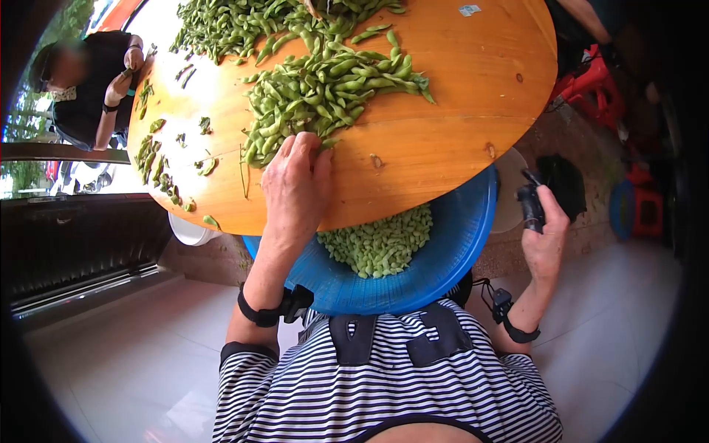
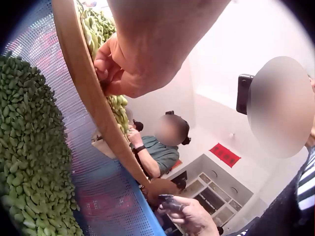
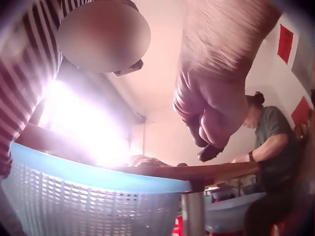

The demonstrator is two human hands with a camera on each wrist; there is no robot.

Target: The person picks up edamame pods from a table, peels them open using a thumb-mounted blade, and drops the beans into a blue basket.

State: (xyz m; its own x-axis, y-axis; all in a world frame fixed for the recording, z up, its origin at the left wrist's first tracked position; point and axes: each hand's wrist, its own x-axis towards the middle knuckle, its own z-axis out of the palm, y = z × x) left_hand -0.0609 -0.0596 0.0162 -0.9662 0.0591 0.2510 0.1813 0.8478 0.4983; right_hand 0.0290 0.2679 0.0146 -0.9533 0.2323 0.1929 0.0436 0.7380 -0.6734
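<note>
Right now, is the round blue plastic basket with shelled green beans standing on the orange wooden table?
No, the basket sits lower, partly under the edge of the table, and the beans lie inside it.

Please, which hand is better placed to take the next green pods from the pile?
Probably the left hand: its fingers are at the near edge of the green pods. The right hand is off to the side, beyond the edge of the table.

Shows a light-blue perforated plastic basket [image 3: 98, 178] near left, below a bare right hand's [image 3: 211, 101] level. Includes a green-shirted person [image 3: 275, 132] at far right.
</note>
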